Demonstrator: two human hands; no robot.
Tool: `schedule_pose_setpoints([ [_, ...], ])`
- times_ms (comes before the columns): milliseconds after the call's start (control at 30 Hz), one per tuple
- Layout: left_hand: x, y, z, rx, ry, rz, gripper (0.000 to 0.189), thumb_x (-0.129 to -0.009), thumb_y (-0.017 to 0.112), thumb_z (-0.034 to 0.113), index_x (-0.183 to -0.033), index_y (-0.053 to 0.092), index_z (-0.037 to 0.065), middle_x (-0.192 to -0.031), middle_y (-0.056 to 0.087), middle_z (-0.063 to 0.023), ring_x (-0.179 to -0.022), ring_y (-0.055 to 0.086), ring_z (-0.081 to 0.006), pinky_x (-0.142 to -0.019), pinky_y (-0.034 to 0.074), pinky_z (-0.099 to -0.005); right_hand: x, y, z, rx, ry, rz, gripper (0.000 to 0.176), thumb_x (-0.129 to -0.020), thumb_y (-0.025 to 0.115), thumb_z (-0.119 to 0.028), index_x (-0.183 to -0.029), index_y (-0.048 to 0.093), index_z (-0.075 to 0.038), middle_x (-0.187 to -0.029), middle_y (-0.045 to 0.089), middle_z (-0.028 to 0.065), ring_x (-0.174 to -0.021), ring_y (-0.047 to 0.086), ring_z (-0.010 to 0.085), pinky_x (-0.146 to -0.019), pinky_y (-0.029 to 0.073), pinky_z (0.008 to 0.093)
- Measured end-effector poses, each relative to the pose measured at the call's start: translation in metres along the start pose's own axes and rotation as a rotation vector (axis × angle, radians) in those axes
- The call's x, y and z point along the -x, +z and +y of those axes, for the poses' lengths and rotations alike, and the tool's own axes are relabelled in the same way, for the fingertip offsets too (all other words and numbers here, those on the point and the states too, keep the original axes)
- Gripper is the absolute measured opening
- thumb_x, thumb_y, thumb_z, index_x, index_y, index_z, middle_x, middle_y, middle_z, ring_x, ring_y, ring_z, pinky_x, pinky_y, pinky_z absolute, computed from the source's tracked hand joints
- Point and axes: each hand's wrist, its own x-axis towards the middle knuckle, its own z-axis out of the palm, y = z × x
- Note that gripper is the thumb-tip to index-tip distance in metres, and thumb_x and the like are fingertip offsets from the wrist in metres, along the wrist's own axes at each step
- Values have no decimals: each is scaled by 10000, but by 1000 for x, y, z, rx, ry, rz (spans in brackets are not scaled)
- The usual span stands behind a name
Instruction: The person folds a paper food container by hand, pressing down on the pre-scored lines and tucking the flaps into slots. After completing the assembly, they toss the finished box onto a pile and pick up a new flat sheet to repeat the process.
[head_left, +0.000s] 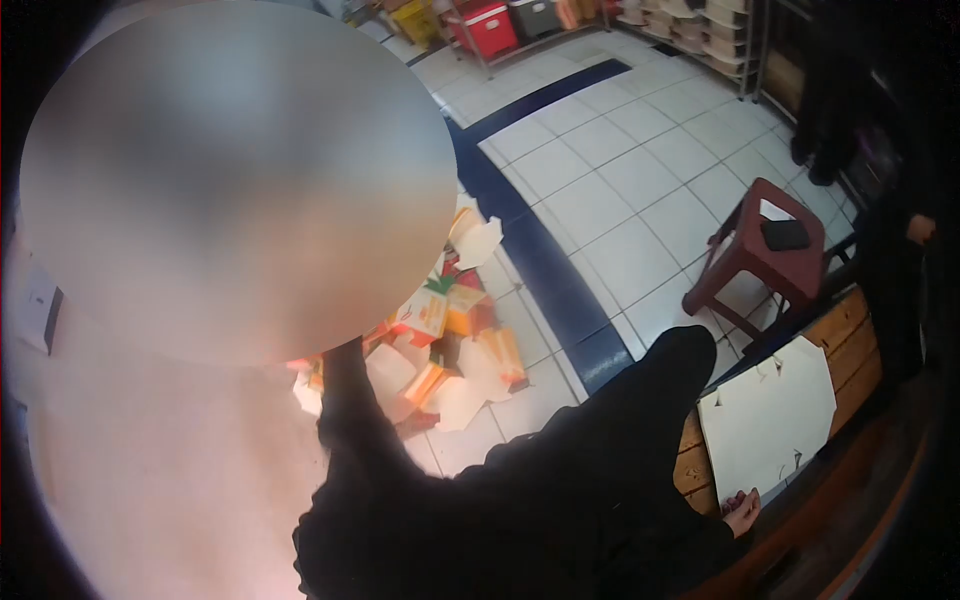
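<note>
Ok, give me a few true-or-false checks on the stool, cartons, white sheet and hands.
1. The stool has a dark flat thing on its seat. True.
2. The colorful cartons are piled on the stool. False: they lie on the tiled floor.
3. The white sheet lies over wooden boards. True.
4. The right hand is at the stool. False: it is at the edge of the white sheet.
5. The left hand is out of sight. True.
</note>
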Motion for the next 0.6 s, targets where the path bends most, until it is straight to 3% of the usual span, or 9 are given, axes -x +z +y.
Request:
schedule_pose_setpoints([
  [67, 49, 81, 3, -44, 178, -196, 332, -817, 683, 255, -1068, 618, 47, -926, 664, -136, -820, 648, -245, -720, 516, -353, -25, -8, 18, 41, -26, 92, 330, -959, 611, -284, -1226, 565, -95, -1039, 630, 98, -780, 579, 156, -681, 491, 292],
  [100, 83, 126, 18, 9, 307, -280, 331, -814, 688, 251, -1070, 622, 53, -926, 664, -129, -814, 649, -239, -715, 517, -348, -68, -29, 73, 76, -448, 97, 335, -951, 620, -243, -1241, 558, -87, -1069, 621, 121, -885, 586, 205, -742, 503, 335],
  [133, 128, 158, 48, 156, 430, -309, 330, -811, 692, 247, -1073, 625, 58, -927, 665, -121, -808, 649, -234, -711, 518, -343, -44, -15, 41, 79, -165, 229, 363, -933, 632, -201, -1258, 546, -62, -1127, 610, 153, -1011, 586, 258, -809, 505, 369],
  [167, 172, 179, 88, 366, 552, -305, 329, -808, 696, 244, -1075, 629, 63, -928, 665, -114, -802, 650, -228, -707, 519, -338, -49, -20, 48, 182, -143, 250, 457, -877, 682, -197, -1278, 534, -34, -1156, 603, 186, -1004, 605, 281, -823, 511, 374],
  [233, 294, 132, 206, 681, 683, -376, 306, -888, 649, 225, -1131, 622, 42, -995, 659, -109, -819, 642, -215, -726, 522, -306, -24, -8, 15, 460, -160, 350, 599, -783, 756, -232, -1291, 538, 0, -1205, 581, 252, -941, 639, 353, -837, 517, 406],
  [367, 462, 78, 358, 884, 1157, -526, 308, -883, 647, 181, -1145, 607, 24, -989, 650, -114, -833, 631, -217, -723, 510, -346, -17, 4, 13, 759, -195, 461, 623, -826, 710, -285, -1344, 496, -12, -1215, 519, 230, -1124, 522, 358, -986, 421, 427],
  [400, 492, 75, 382, 917, 1188, -663, 320, -880, 642, 179, -1156, 602, 23, -994, 647, -120, -835, 629, -234, -732, 509, -363, -10, 5, 9, 744, -180, 505, 623, -826, 710, -285, -1344, 496, -12, -1215, 519, 230, -1124, 522, 358, -986, 421, 427],
  [467, 538, 104, 415, 784, 1515, -527, 381, -867, 637, 207, -1180, 586, -3, -1023, 642, -133, -899, 614, -281, -782, 496, -383, -2, 9, 6, 756, -225, 416, 591, -833, 699, -262, -1339, 509, -21, -1211, 521, 221, -1130, 518, 356, -986, 420, 422],
  [600, 594, 93, 435, 441, 1653, -355, 489, -841, 624, 290, -1201, 573, -38, -1037, 640, -147, -966, 589, -302, -874, 436, -427, 11, 13, -2, 768, -303, 480, 571, -836, 690, -230, -1336, 514, -17, -1202, 523, 211, -1123, 519, 360, -979, 424, 421],
])
